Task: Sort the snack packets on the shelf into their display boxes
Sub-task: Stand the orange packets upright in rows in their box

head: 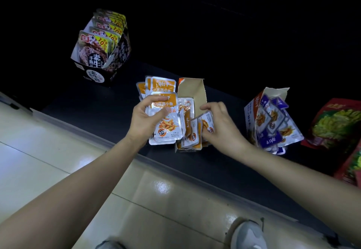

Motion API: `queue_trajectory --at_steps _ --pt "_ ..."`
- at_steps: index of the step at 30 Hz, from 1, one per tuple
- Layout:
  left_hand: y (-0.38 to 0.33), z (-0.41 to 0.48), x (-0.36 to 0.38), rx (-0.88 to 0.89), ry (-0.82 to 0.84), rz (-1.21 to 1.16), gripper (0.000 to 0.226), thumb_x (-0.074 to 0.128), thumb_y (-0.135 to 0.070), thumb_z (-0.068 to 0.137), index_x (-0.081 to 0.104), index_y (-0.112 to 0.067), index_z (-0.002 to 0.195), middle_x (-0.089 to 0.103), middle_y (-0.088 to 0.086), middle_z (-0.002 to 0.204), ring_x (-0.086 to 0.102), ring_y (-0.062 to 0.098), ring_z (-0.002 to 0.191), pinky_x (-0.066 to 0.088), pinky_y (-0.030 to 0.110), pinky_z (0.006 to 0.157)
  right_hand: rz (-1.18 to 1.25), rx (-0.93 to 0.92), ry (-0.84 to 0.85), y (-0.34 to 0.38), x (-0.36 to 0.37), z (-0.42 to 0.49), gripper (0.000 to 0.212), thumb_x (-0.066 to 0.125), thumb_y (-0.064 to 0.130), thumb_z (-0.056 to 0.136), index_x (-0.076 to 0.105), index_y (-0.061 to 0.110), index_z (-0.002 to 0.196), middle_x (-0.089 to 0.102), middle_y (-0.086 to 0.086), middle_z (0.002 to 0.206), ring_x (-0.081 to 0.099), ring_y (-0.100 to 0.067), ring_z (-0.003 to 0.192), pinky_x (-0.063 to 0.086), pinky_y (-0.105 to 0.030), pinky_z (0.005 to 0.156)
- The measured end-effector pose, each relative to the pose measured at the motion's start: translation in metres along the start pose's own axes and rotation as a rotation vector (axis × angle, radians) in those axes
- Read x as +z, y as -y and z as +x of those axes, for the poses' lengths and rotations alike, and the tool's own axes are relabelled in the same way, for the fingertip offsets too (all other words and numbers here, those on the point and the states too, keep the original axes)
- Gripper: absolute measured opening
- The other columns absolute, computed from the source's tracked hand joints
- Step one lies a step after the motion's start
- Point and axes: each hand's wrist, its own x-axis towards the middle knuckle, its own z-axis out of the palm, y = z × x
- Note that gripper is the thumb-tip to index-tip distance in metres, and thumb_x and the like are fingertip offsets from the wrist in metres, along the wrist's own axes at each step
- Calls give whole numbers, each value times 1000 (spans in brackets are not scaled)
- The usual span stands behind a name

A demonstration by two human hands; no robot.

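The job looks partway through. In the upper left of the frame the black box [101, 67] stands full, its packets lined up in a neat row, so that one seems finished.

At the centre, the orange box [192, 92] sits on the dark shelf [93, 110] with its flap up, only part filled. The left hand [145, 119] grips a stack of orange packets [166, 129] just left of the box, thumb across the front. The right hand [219, 126] is down in the box, fingers curled round a few standing packets [207, 123] as if holding them upright to make room. More loose orange packets [159, 86] lie just behind the left hand and are yet to go in.

To the right, the purple box [252, 112] is torn open and its purple packets [277, 129] spill out in a jumble, so that lot looks undone. Red bags [336, 124] lie at the far right edge.
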Motion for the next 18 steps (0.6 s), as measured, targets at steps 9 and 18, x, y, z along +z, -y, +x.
queue_trajectory --at_steps 9,18 --pt "-2 -1 -6 1 -5 14 20 70 -1 86 69 -12 102 66 -1 116 69 18 102 58 30 73 -8 -76 30 -1 -24 39 48 31 30 91 57 20 130 50 8 121 37 -9 117 27 -30 99" --pt "-6 -1 -7 -1 -11 -20 21 69 2 86 68 -13 100 67 -10 109 70 12 98 58 26 69 -65 -269 -131 -38 -11 64 23 60 5 90 68 13 109 49 5 117 48 -9 111 43 -23 90"
